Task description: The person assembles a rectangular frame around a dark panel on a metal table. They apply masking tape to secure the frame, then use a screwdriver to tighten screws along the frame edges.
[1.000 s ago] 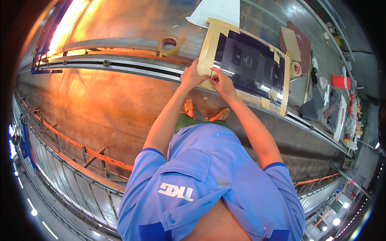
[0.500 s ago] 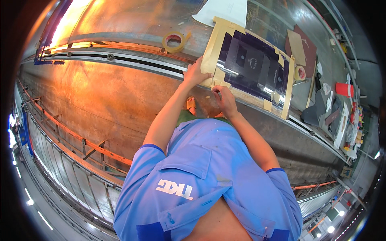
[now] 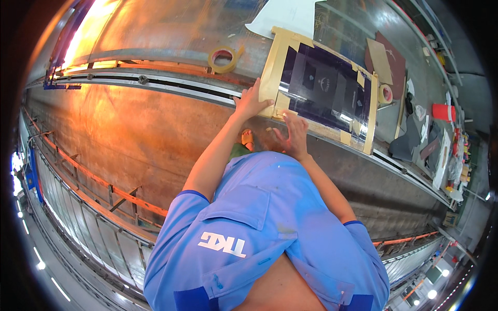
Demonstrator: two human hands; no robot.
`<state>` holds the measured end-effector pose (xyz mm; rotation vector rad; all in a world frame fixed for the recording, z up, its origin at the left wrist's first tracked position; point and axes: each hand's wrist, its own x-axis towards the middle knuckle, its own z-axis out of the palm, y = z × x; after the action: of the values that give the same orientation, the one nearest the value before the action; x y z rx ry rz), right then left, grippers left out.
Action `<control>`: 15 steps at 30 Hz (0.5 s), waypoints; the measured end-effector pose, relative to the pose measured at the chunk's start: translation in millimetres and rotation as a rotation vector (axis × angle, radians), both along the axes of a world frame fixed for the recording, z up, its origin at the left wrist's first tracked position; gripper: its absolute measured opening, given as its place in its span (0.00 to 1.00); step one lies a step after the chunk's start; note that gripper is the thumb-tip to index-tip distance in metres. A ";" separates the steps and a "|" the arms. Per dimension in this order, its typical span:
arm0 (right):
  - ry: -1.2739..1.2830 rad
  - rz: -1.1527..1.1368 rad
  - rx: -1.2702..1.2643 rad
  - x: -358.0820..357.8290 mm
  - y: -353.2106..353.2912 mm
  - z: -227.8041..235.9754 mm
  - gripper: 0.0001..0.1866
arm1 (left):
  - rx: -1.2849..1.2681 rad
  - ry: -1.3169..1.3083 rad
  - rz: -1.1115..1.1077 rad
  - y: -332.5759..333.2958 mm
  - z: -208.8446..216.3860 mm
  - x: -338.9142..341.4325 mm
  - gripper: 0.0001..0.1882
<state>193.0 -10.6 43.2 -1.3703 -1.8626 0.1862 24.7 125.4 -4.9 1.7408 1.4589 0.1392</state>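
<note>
A flat rectangular frame (image 3: pixel 267 82), like a printing screen, lies at the table's near edge, bordered with cream masking tape. Its dark purple, glossy panel (image 3: pixel 324 85) carries a pale emblem and overlapping clear strips. My left hand (image 3: pixel 251 101) grips the near left corner, thumb over the taped border and fingers along the left side. Just right of it, my right hand (image 3: pixel 294 136) is open at the near edge, fingers spread and pointing toward the taped border (image 3: pixel 286 107). Nothing shows in it; whether the fingertips touch the tape, I cannot tell.
Left of the frame lies a yellow tape roll (image 3: pixel 223 59), with a smaller roll (image 3: pixel 385 94) on its right. White sheet material (image 3: pixel 282 18) is behind. Brown and tan sheets (image 3: pixel 381 62), dark scraps (image 3: pixel 407 145) and a red container (image 3: pixel 443 112) sit rightward. A slotted rail (image 3: pixel 176 88) runs along the table edge.
My right hand's fingers have gone from pinched at the frame's near border to spread apart, and the hand has shifted slightly right and down. My left hand stays at the corner.
</note>
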 end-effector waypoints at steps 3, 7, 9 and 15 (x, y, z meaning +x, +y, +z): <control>-0.055 -0.071 0.058 -3.1 11.4 15.5 0.42 | 0.032 0.094 -0.002 -6.0 8.5 3.9 0.59; -0.028 0.103 -0.251 -2.9 27.6 -5.1 0.39 | 0.178 0.196 0.030 -12.4 9.1 17.9 0.58; -0.001 0.138 -0.340 -0.5 24.2 -12.4 0.37 | 0.267 0.221 0.034 -17.6 6.4 23.0 0.58; 0.384 0.110 -0.708 9.6 16.1 -19.0 0.23 | 0.401 0.228 0.049 -15.9 -0.2 23.0 0.58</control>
<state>202.6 5.5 24.2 -1.5330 -1.5955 1.1691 47.7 109.6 -5.1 2.0963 1.7284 0.2829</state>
